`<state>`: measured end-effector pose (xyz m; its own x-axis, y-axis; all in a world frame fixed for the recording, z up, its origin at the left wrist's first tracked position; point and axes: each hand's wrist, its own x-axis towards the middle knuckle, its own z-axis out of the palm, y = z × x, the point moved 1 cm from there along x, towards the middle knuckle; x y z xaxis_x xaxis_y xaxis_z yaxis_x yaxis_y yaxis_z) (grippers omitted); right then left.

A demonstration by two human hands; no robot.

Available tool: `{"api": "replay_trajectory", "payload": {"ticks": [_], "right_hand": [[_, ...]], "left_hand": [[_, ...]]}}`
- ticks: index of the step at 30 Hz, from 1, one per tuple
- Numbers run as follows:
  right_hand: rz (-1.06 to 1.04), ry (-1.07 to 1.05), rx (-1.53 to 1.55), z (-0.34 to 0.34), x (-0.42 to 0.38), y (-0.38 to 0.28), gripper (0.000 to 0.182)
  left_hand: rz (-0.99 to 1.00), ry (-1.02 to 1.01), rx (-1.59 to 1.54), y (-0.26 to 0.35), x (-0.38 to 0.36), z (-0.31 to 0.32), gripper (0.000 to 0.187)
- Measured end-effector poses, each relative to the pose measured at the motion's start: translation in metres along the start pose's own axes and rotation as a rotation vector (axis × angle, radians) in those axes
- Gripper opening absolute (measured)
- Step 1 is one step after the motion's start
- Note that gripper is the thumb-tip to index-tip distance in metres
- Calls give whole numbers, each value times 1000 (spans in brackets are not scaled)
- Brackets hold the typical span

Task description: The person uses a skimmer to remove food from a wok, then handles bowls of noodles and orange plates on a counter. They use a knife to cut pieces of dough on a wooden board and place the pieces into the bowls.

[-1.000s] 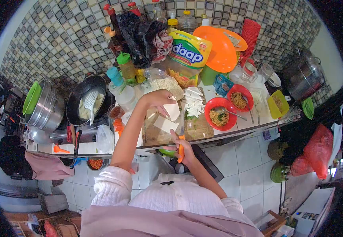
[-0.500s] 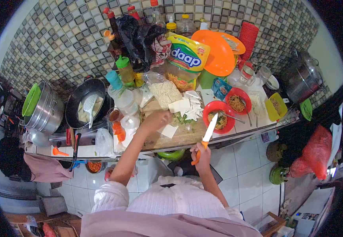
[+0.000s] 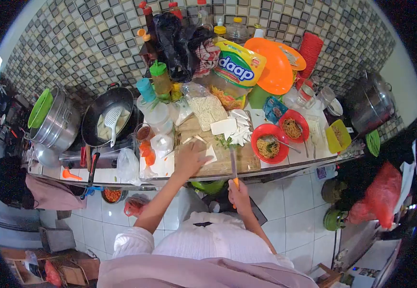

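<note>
My right hand (image 3: 239, 194) is closed around the orange handle of a knife (image 3: 233, 165), its blade pointing away over the wooden cutting board (image 3: 246, 164). My left hand (image 3: 191, 159) lies on the board with its fingers stretched out, over a thin white square sheet (image 3: 211, 154) that it partly hides. Narrow white pieces show at its fingertips. Chopped green leaves (image 3: 224, 142) lie near the blade tip. Behind them are a white rectangular sheet (image 3: 223, 127), a pile of white cut pieces (image 3: 241, 128) and a block of pale noodles (image 3: 207, 113).
Two red bowls of noodles (image 3: 269, 129) stand to the right, one holding a spoon. A wok (image 3: 89, 113) with a white slotted spatula (image 3: 113, 122) is at the left. Bottles, an orange plate (image 3: 271, 72) and a yellow packet (image 3: 239, 60) line the back.
The knife has swung left from beside the red bowl to over the board. My left hand has come down onto the white square sheet.
</note>
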<state>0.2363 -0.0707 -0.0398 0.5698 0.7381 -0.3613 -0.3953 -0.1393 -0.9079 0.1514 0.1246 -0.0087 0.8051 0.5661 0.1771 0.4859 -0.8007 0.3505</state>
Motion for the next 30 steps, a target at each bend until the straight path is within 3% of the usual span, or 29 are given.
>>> {"api": "replay_trajectory", "payload": {"ticks": [1,3,5,6,8,9,11,15,19,24,30], "right_hand": [[-111,24,-286,-3,4,5,28],[-136,14,-295,-5,8,7,27],[-160,3,-297,2,7,-2,27],[-160,23,-408,9,1,-20,27],[-158,34,-523,20,-1,-24,27],[-243,9,-710,24,2,-17,31],[-450,-84,-1108,30,14,5,38],[-307,-1,-1167,60,13,-9,39],[-305,20,-1197,65,18,-4,40],[-247,10,-1203,66,22,1,41],[-318,44,-1190,67,19,-7,37]], "left_hand": [[-20,65,-51,-7,-7,3,41],[-51,132,-100,-8,-21,1,35],[-304,80,-232,-2,-38,-12,31],[-315,82,-230,-5,-45,-5,31],[-32,293,-50,-12,-59,13,38],[-85,198,-22,-4,-63,8,42],[-122,200,-37,-6,-67,11,42],[-221,236,-135,-3,-73,5,42],[-232,214,-99,-1,-71,11,44],[-104,229,155,10,-47,19,43],[-166,280,260,11,-37,42,44]]}}
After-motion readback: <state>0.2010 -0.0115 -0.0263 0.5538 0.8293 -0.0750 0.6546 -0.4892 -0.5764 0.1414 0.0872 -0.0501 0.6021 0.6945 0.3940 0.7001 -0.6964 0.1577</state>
